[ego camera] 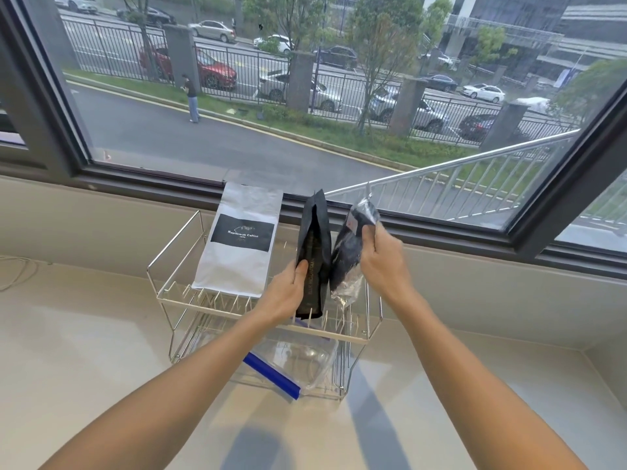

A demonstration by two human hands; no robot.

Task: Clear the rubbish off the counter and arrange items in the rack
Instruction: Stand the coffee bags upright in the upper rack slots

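A two-tier wire rack [176, 264] stands on the pale counter under the window. A white coffee bag [239, 262] with a black label stands upright at the left of its upper tier. My left hand [288, 286] grips a tall black coffee bag [314, 245], held upright in the upper tier's slots. Just to its right, my right hand [383, 262] holds a clear plastic packet of dark contents [349, 256], its bottom at the upper tier. A clear zip bag with a blue seal strip [271, 374] lies in the lower tier.
The beige counter [84, 351] spreads to the left, right and front of the rack. A low wall and the window sill rise right behind the rack. A thin cable [17, 271] lies at the far left edge.
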